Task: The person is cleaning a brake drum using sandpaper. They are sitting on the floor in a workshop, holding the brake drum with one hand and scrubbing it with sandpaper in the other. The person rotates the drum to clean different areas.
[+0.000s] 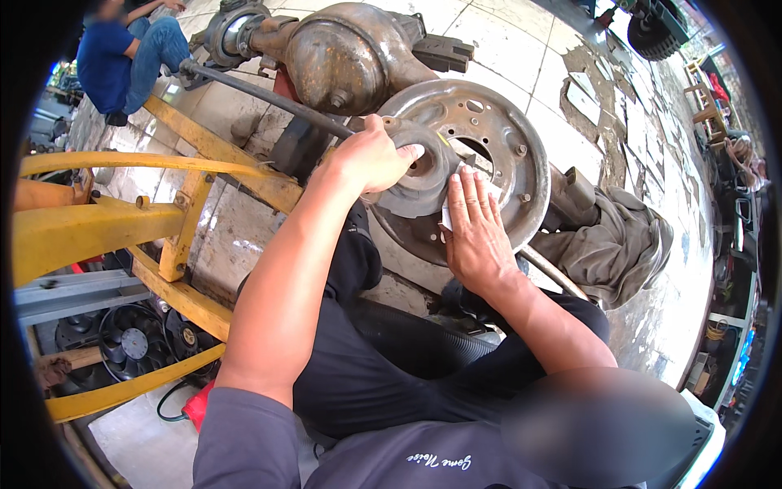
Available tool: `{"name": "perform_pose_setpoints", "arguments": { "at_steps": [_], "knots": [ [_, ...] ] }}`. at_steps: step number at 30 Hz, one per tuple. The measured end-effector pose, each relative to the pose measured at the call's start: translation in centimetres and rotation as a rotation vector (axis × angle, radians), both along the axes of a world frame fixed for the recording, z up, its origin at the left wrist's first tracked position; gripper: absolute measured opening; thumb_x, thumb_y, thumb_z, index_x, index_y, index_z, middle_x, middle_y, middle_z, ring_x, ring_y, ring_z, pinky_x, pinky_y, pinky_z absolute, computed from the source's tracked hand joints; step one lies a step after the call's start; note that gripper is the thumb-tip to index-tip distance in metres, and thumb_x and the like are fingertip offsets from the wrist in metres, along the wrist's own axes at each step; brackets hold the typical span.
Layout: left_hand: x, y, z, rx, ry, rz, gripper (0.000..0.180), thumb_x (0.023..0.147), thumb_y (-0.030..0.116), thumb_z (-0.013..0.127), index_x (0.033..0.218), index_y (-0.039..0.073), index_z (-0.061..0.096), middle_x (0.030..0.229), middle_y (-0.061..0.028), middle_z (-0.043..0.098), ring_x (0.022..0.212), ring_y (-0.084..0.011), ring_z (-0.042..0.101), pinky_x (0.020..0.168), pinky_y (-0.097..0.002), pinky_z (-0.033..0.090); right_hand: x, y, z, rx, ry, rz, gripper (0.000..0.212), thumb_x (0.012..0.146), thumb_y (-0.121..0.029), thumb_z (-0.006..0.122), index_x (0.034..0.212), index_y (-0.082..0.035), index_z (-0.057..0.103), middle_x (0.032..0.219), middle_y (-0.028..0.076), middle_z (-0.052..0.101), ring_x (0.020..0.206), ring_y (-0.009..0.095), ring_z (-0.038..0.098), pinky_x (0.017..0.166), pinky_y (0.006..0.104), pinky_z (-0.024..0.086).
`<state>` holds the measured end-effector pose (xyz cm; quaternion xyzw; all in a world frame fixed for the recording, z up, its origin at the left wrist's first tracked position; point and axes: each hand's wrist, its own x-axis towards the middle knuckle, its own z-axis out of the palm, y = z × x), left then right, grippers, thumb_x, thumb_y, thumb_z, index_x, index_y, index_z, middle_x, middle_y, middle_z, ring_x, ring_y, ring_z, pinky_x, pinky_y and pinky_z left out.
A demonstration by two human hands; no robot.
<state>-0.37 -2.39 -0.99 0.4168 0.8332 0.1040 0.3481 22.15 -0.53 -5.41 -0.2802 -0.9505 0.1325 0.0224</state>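
My left hand [371, 161] is closed around the edge of a dark round metal flange [414, 196], its thumb lying across the face near the centre hole. My right hand [479, 232] presses flat fingers on the flange's right side, over a thin whitish sheet [446, 217] that shows beside the fingers. Its thumb is mostly hidden. Just behind the flange stands a large round brake backing plate [525, 175] with bolts and holes. A long metal shaft [273, 99] runs from the upper left to behind my left hand; I cannot tell whether it joins the flange.
A rusty axle housing [338, 61] lies beyond the plate. Yellow metal frame bars [106, 228] cross the left side, above a black cooling fan [134, 342]. Grey-brown cloth [615, 244] drapes at the right. Another person in blue [106, 69] sits far left. Broken tiles [585, 98] lie upper right.
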Motion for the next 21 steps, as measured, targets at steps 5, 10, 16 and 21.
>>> {"name": "perform_pose_setpoints", "arguments": {
  "at_steps": [5,10,16,21],
  "knots": [
    [0.0,0.3,0.7,-0.021,-0.028,0.001,0.092,0.093,0.051,0.060,0.141,-0.019,0.024,0.133,-0.0396,0.050,0.127,-0.0395,0.054,0.107,-0.0392,0.043,0.6,-0.3,0.5,0.009,-0.020,0.046,0.065,0.094,-0.013,0.050,0.149,0.010,0.026,0.157,0.030,0.025,0.148,0.042,0.023,0.120,0.0512,0.023],
    [0.0,0.4,0.6,-0.008,-0.056,0.025,0.094,0.093,0.050,0.062,0.143,-0.019,0.023,0.138,-0.0374,0.048,0.131,-0.0369,0.052,0.108,-0.0374,0.041,0.1,2.6,-0.4,0.002,0.000,0.045,0.058,0.096,-0.011,0.046,0.147,0.012,0.029,0.155,0.033,0.027,0.146,0.044,0.026,0.119,0.0488,0.026],
    [-0.2,0.5,1.4,-0.046,-0.090,0.035,0.096,0.092,0.052,0.062,0.143,-0.020,0.024,0.142,-0.0358,0.045,0.136,-0.0351,0.047,0.112,-0.0356,0.038,1.0,3.9,2.7,-0.150,0.204,-0.054,0.054,0.096,-0.012,0.056,0.143,0.008,0.037,0.145,0.034,0.042,0.138,0.043,0.040,0.116,0.0447,0.034],
    [-0.4,0.6,1.2,-0.043,-0.079,0.005,0.099,0.092,0.054,0.061,0.143,-0.021,0.022,0.143,-0.0359,0.044,0.136,-0.0353,0.046,0.112,-0.0355,0.038,0.6,2.3,1.7,0.002,0.043,0.104,0.062,0.094,-0.008,0.053,0.149,0.006,0.029,0.153,0.027,0.035,0.143,0.041,0.035,0.117,0.0477,0.031]
  ]
}}
